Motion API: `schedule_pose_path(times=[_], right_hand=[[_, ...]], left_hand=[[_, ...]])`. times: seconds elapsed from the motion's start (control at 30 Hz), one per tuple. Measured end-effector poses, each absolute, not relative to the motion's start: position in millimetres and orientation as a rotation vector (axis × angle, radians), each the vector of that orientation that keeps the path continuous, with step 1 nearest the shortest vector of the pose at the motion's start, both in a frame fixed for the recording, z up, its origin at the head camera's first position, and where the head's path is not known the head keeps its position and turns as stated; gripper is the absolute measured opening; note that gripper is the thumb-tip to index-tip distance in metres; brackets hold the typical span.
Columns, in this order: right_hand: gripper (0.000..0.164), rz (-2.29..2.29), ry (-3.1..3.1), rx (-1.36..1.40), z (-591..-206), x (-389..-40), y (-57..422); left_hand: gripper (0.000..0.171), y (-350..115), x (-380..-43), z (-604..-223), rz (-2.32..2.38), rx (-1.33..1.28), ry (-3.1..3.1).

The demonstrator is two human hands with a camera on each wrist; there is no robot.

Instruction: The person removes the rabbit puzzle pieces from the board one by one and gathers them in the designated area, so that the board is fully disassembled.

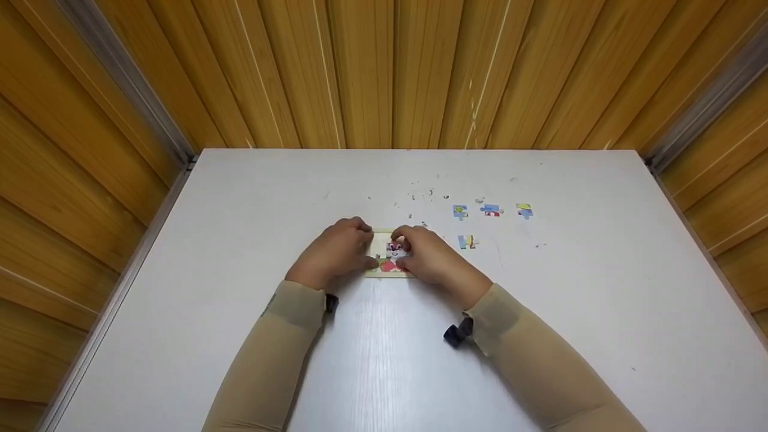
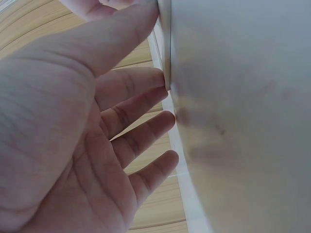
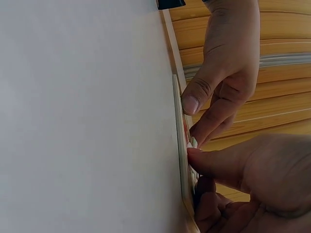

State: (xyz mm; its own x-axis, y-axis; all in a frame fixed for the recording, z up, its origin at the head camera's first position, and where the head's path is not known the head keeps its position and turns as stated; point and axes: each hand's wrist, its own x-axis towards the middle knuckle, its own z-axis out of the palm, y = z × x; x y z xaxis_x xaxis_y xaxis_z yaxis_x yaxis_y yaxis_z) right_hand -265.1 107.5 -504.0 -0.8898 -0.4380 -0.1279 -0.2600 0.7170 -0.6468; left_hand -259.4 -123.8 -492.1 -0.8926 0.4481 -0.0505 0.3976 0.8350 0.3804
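A small jigsaw puzzle tray [image 1: 390,276] with a pale rim lies on the white table, partly filled with a cartoon picture. My left hand [image 1: 337,251] holds the tray at its left side, thumb near the lower corner and index finger at the upper one. In the left wrist view the other fingers of the left hand [image 2: 92,131] extend loosely past the tray's edge [image 2: 165,48]. Over the tray's right part, my right hand [image 1: 429,255] pinches a puzzle piece [image 1: 396,249] with a pink and white face between thumb and curled fingers. The fingers partly hide it.
Loose puzzle pieces lie right of the tray: one with a yellow shape [image 1: 460,211], a blue and red one [image 1: 492,210], another at the far right [image 1: 524,210] and a nearer one [image 1: 468,242]. Small dark specks [image 1: 431,192] dot the table [image 1: 570,336]. Wood-patterned panels [image 1: 372,72] surround it.
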Motion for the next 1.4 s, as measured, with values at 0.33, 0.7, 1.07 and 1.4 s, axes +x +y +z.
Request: schedule_pose_path(times=[0.33, 0.7, 1.07, 1.4], right_hand=[[0.044, -1.059, 2.649, -0.588, -511.1, -268.0, 111.9], [0.043, -1.069, 2.657, -0.569, -512.5, -269.9, 111.6], [0.045, -1.072, 2.615, -0.532, -509.8, -273.2, 116.0], [0.019, -1.189, 2.530, -0.492, -496.5, -274.6, 136.1]], left_hand=[[0.045, -122.5, -257.7, -490.6, 0.562, 0.648, 2.886], [0.043, -124.0, -258.0, -490.7, 0.554, 0.653, 2.889], [0.048, -124.1, -258.7, -491.5, 0.547, 0.649, 2.874], [0.043, -122.8, -258.9, -491.8, 0.568, 0.646, 2.873]])
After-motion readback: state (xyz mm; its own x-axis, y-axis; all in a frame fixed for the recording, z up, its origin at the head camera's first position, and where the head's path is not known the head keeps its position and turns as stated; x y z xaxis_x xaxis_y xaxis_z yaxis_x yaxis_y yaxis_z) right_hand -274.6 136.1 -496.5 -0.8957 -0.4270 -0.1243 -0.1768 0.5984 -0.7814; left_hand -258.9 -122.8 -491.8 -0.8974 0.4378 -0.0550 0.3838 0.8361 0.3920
